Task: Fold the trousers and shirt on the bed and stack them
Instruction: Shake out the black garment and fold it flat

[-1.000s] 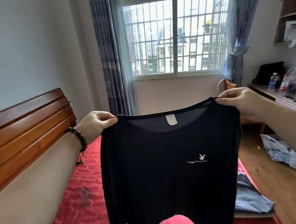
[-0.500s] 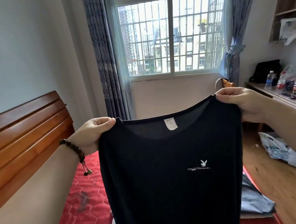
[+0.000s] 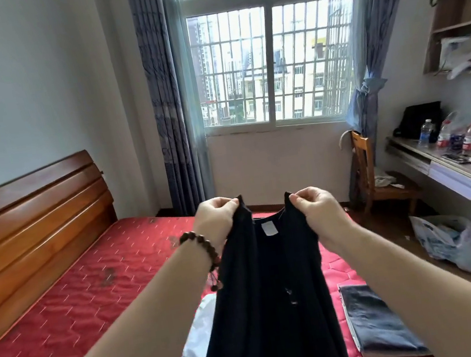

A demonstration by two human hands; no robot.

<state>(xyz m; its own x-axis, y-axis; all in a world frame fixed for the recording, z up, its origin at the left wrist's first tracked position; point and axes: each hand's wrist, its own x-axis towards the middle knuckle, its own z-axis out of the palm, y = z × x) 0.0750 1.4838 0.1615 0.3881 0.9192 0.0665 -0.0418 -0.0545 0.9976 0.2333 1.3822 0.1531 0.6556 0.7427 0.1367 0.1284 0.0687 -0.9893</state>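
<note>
A black long-sleeved shirt (image 3: pixel 266 306) hangs in front of me over the red bed (image 3: pixel 77 296), bunched narrow with its white neck label showing. My left hand (image 3: pixel 214 220), a bead bracelet on its wrist, pinches the left shoulder. My right hand (image 3: pixel 317 208) pinches the right shoulder, close to the left hand. Dark grey folded trousers (image 3: pixel 377 322) lie flat on the bed's right edge, below my right forearm.
A white cloth (image 3: pixel 193 348) lies on the bed under the shirt. The wooden headboard (image 3: pixel 28 223) stands at left. A wooden chair (image 3: pixel 373 181), a desk with bottles (image 3: pixel 443 173) and a plastic bag (image 3: pixel 454 245) on the floor are at right.
My hands have come down and much closer together, so the shirt, spread wide before, now hangs narrow and slack. The view has tipped downward.
</note>
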